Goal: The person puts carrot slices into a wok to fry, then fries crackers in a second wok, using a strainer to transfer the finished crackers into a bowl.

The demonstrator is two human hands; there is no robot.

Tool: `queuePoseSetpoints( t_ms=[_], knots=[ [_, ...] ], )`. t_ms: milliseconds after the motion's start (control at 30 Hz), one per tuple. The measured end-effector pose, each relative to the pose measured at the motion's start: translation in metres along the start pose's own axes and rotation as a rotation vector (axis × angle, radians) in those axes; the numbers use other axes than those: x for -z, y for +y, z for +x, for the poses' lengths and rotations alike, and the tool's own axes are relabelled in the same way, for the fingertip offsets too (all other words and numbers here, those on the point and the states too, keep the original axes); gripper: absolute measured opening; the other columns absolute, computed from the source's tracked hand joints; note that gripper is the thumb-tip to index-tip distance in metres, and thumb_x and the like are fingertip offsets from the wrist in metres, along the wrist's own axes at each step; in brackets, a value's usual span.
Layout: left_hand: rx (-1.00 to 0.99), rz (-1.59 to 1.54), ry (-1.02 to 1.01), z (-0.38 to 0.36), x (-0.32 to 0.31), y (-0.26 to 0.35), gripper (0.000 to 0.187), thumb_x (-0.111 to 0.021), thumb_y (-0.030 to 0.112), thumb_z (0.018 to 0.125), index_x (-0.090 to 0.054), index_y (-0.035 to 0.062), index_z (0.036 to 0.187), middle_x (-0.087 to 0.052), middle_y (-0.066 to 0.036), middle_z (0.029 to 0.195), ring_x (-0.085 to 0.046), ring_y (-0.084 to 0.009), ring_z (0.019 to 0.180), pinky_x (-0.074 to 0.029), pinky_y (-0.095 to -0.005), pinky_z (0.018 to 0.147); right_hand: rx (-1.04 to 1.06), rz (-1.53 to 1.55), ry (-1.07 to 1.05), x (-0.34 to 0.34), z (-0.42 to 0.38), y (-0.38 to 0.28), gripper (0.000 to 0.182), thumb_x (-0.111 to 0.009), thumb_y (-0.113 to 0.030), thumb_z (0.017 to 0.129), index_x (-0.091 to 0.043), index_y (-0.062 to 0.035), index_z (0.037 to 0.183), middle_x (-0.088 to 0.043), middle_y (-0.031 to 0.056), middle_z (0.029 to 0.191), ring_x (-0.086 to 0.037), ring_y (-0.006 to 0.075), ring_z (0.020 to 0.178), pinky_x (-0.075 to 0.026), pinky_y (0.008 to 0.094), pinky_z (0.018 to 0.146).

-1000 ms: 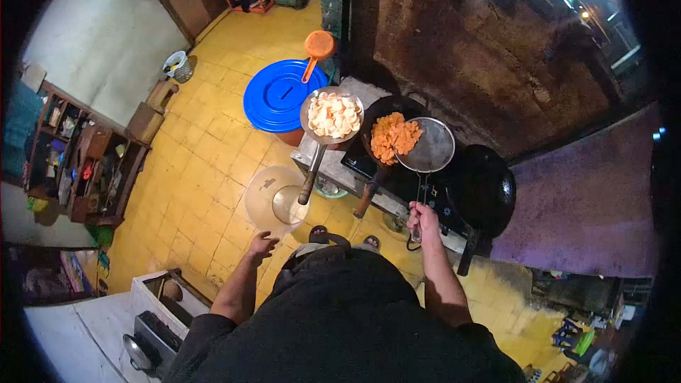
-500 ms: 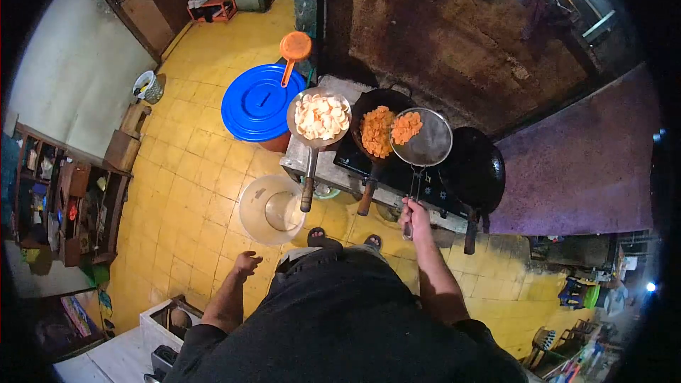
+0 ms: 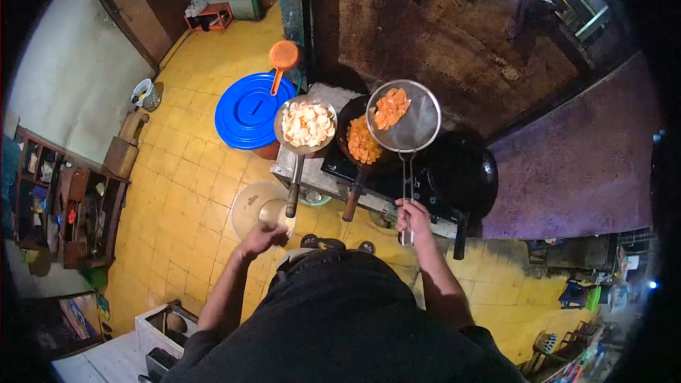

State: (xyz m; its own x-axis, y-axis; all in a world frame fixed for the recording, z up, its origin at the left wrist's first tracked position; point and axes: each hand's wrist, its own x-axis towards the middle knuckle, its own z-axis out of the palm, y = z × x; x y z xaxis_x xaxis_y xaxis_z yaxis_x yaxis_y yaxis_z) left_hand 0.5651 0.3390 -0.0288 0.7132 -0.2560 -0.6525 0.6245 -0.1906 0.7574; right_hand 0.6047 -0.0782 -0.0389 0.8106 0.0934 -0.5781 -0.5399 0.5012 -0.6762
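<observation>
My right hand [image 3: 413, 218] is closed around the long wire handle of a round mesh strainer [image 3: 420, 119]. Orange slices [image 3: 391, 108] lie on the left part of its mesh. The strainer hangs above the stove, partly over a dark wok of similar orange pieces [image 3: 363, 143]. My left hand [image 3: 264, 238] is empty, its fingers loosely bent and apart, just below the wooden handle of a frying pan [image 3: 293, 195]. That pan holds pale round slices [image 3: 309, 125]. Beneath the left hand stands a translucent bucket [image 3: 245, 206] on the floor.
A large black wok [image 3: 468, 177] sits on the right of the stove. At the left, an orange dipper [image 3: 284, 57] rests on a blue lid [image 3: 245, 117]. Behind the stove rises a brown wall [image 3: 425, 42]. My sandalled feet stand close to the counter.
The strainer with the orange slices has risen and shifted left relative to the wok. My left hand has moved up and right toward the frying pan's handle.
</observation>
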Motion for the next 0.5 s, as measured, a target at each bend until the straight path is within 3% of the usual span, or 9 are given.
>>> queuePoseSetpoints(
  t_ms=[67, 100, 133, 167, 200, 233, 267, 367, 500],
  knots=[
    [-0.269, 0.175, -0.171, -0.024, -0.033, 0.094, 0.035, -0.052, 0.03, 0.09, -0.064, -0.0023, 0.086, -0.064, -0.007, 0.074, -0.058, -0.0103, 0.07, -0.047, -0.0265, 0.065, -0.075, -0.041, 0.026, 0.004, 0.01, 0.006, 0.016, -0.047, -0.018, 0.09, -0.054, -0.0043, 0.093, -0.046, 0.0012, 0.057, -0.04, 0.0109, 0.041, -0.035, 0.0278, 0.04],
    [-0.293, 0.201, -0.273, -0.055, -0.056, 0.155, 0.031, -0.052, 0.026, 0.091, -0.064, -0.0014, 0.088, -0.065, -0.007, 0.079, -0.06, -0.0116, 0.072, -0.049, -0.0272, 0.068, -0.075, -0.052, 0.009, 0.005, 0.014, 0.005, 0.016, -0.047, -0.018, 0.09, -0.054, -0.0043, 0.093, -0.046, 0.0012, 0.057, -0.04, 0.0109, 0.041, -0.035, 0.0278, 0.04],
    [-0.538, 0.061, -0.528, -0.078, -0.077, 0.193, 0.028, -0.051, 0.023, 0.091, -0.064, -0.0021, 0.093, -0.066, -0.009, 0.087, -0.061, -0.0138, 0.076, -0.049, -0.0279, 0.072, -0.082, -0.038, -0.003, 0.008, 0.019, 0.005, 0.015, -0.048, -0.018, 0.09, -0.055, -0.0043, 0.092, -0.046, 0.0012, 0.057, -0.04, 0.0108, 0.042, -0.035, 0.0279, 0.04],
    [-0.681, -0.043, -0.761, -0.109, -0.102, 0.231, 0.025, -0.047, 0.015, 0.091, -0.065, -0.0021, 0.088, -0.065, -0.014, 0.089, -0.061, -0.0237, 0.087, -0.047, -0.035, 0.076, -0.095, -0.025, -0.012, 0.013, 0.021, 0.007, 0.015, -0.048, -0.018, 0.089, -0.055, -0.0043, 0.091, -0.046, 0.0011, 0.057, -0.04, 0.0107, 0.042, -0.035, 0.028, 0.039],
    [-1.021, -0.051, -1.032, -0.128, -0.129, 0.265, 0.025, -0.047, 0.017, 0.091, -0.063, -0.0022, 0.093, -0.063, -0.016, 0.095, -0.06, -0.0287, 0.089, -0.047, -0.0362, 0.077, -0.116, 0.007, -0.001, 0.022, 0.024, 0.013, 0.016, -0.05, -0.017, 0.088, -0.057, -0.0029, 0.088, -0.047, 0.0008, 0.055, -0.042, 0.0116, 0.039, -0.038, 0.0297, 0.038],
    [-1.145, -0.177, -1.175, -0.15, -0.158, 0.293, 0.024, -0.048, 0.019, 0.091, -0.06, -0.002, 0.092, -0.061, -0.015, 0.092, -0.059, -0.0296, 0.086, -0.046, -0.0366, 0.073, -0.123, -0.013, -0.019, 0.023, 0.021, 0.015, 0.016, -0.05, -0.017, 0.088, -0.057, -0.0029, 0.088, -0.047, 0.0008, 0.055, -0.042, 0.0116, 0.039, -0.038, 0.0297, 0.038],
    [-1.165, -0.177, -1.146, -0.152, -0.158, 0.292, 0.024, -0.048, 0.019, 0.091, -0.06, -0.002, 0.092, -0.061, -0.015, 0.092, -0.059, -0.0296, 0.086, -0.046, -0.0366, 0.073, -0.084, -0.032, 0.004, 0.025, 0.018, 0.015, 0.016, -0.05, -0.018, 0.088, -0.057, -0.003, 0.088, -0.047, 0.0008, 0.054, -0.041, 0.0117, 0.038, -0.037, 0.0302, 0.038],
    [-1.227, -0.178, -1.096, -0.166, -0.252, 0.27, 0.024, -0.048, 0.019, 0.091, -0.06, -0.002, 0.092, -0.061, -0.015, 0.092, -0.058, -0.0292, 0.086, -0.046, -0.0366, 0.073, -0.025, -0.097, 0.001, 0.033, 0.016, 0.014, 0.016, -0.05, -0.018, 0.088, -0.058, -0.0043, 0.087, -0.047, 0.0007, 0.054, -0.04, 0.0125, 0.037, -0.037, 0.031, 0.037],
    [-1.256, -0.161, -1.103, -0.169, -0.299, 0.271, 0.024, -0.049, 0.019, 0.091, -0.06, -0.0019, 0.092, -0.061, -0.015, 0.093, -0.058, -0.0287, 0.087, -0.046, -0.0365, 0.074, -0.138, 0.018, -0.008, 0.044, 0.024, 0.014, 0.015, -0.051, -0.019, 0.088, -0.058, -0.0058, 0.087, -0.047, 0.0009, 0.055, -0.042, 0.0126, 0.039, -0.037, 0.0312, 0.037]
  ],
)
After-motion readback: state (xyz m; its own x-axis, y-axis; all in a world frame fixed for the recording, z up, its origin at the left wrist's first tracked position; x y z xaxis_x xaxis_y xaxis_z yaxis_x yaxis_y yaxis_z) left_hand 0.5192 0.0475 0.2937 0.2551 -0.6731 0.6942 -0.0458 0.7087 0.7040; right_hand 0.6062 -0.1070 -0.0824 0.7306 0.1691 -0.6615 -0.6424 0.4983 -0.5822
